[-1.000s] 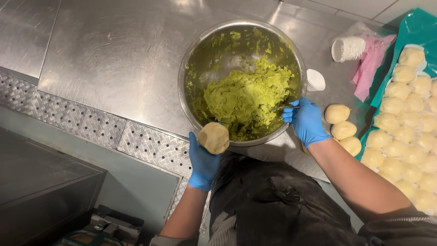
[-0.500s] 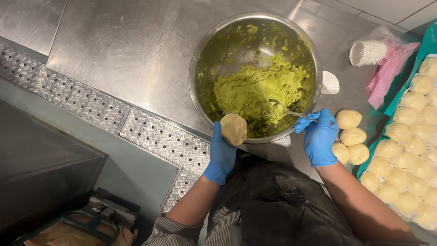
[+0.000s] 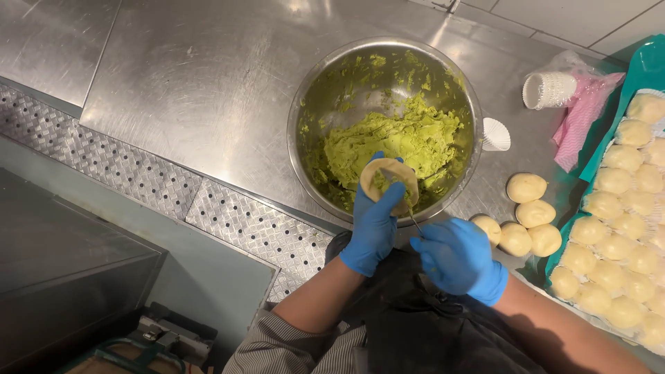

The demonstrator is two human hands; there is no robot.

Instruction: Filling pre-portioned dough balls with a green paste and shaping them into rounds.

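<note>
- The steel counter (image 3: 194, 83) carries everything; near its front edge stands a large metal mixing bowl (image 3: 312, 90), its inside smeared and heaped with green paste (image 3: 395, 138).
- To the right, a teal tray (image 3: 644, 66) holds rows of pale dough balls (image 3: 616, 235); five loose dough balls (image 3: 526, 187) lie on the counter between tray and bowl, and a stack of white paper cups (image 3: 547, 88) sits beyond them on a pink cloth (image 3: 582, 114).
- The left hand (image 3: 374, 228), in a blue glove, is cupped palm-up over the bowl's near rim, fingers curled around a flattened dough round (image 3: 389, 181) with a dab of green on it.
- The right hand (image 3: 457, 257), also gloved, is closed around the handle of a thin utensil (image 3: 413, 220); its long axis runs up and to the left, from the right hand towards the dough round.
- The dough round thus lies up-left of the right hand, near but apart, and the utensil's tip seems to reach it, though the contact is too small to tell.
</note>
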